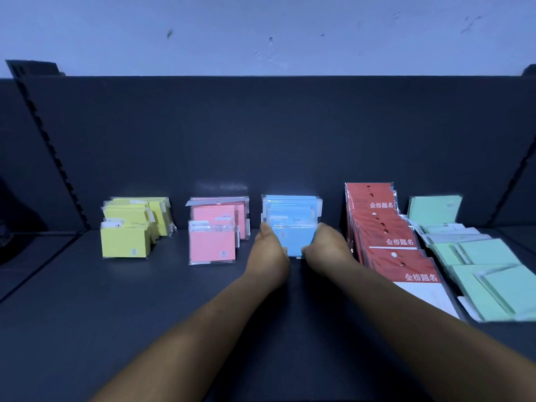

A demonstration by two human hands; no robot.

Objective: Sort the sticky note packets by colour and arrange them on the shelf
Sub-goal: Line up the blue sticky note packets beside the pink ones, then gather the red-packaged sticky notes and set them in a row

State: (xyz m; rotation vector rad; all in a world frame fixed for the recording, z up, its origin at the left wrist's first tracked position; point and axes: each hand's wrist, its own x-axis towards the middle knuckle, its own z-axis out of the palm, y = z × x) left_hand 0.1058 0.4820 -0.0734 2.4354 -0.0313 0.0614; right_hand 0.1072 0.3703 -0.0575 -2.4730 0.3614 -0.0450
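On the dark shelf [145, 300] stand rows of sticky note packets sorted by colour. Yellow packets [127, 242] stand upright at the left, pink packets [213, 245] beside them. A row of blue packets [293, 216] stands in the middle. My left hand [268, 253] grips the left edge of the front blue packet [295, 240] and my right hand [324, 248] grips its right edge. Red packets [397, 242] with white lettering lean in a row to the right. Green packets [478, 256] lie loosely at the far right, one upright at the back.
The shelf's dark back panel [261, 140] rises behind the rows. Slotted uprights [49, 146] slope down at the left and right sides. A pale wall [261, 30] shows above. Bare shelf surface lies in front of the yellow and pink rows.
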